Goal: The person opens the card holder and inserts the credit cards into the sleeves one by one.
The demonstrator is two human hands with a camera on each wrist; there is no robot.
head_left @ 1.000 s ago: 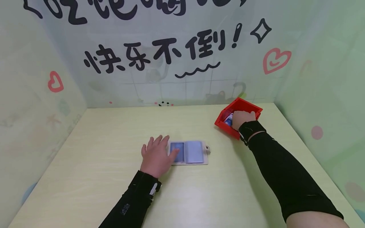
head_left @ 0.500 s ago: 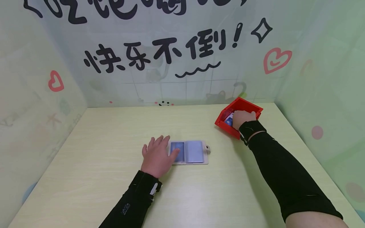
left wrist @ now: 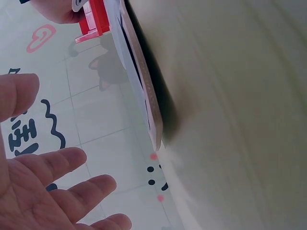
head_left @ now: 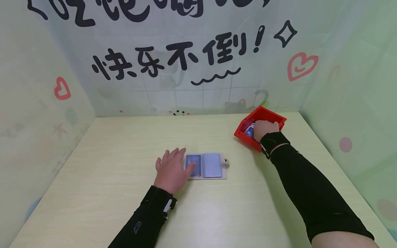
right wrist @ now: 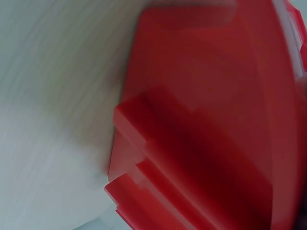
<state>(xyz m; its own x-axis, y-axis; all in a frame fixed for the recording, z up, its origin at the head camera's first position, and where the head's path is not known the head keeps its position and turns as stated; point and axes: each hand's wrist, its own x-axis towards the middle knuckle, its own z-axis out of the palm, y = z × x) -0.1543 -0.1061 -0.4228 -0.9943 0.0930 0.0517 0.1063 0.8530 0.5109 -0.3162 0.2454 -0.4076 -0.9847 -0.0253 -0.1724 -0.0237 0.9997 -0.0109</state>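
Note:
A small card album [head_left: 212, 166] with clear bluish pockets lies spread flat on the table. My left hand [head_left: 172, 173] is at its left edge, fingers straight and spread, the thumb over the left page. In the left wrist view the fingers [left wrist: 72, 163] hold nothing and stand apart from the album's edge [left wrist: 144, 91]. My right hand [head_left: 264, 130] reaches down into a red open-topped bin [head_left: 248, 138] at the back right. Blue-and-white cards [head_left: 249, 130] show beside that hand. Its fingers are hidden inside the bin, and the right wrist view shows only the bin's outer wall [right wrist: 201, 72].
A pale wooden table [head_left: 124, 151] bears everything. Behind it stands a printed backdrop [head_left: 173, 79] with black lettering, and green panels [head_left: 347, 103] close off the sides. A white snap tab [head_left: 226, 162] sticks out from the album's right edge.

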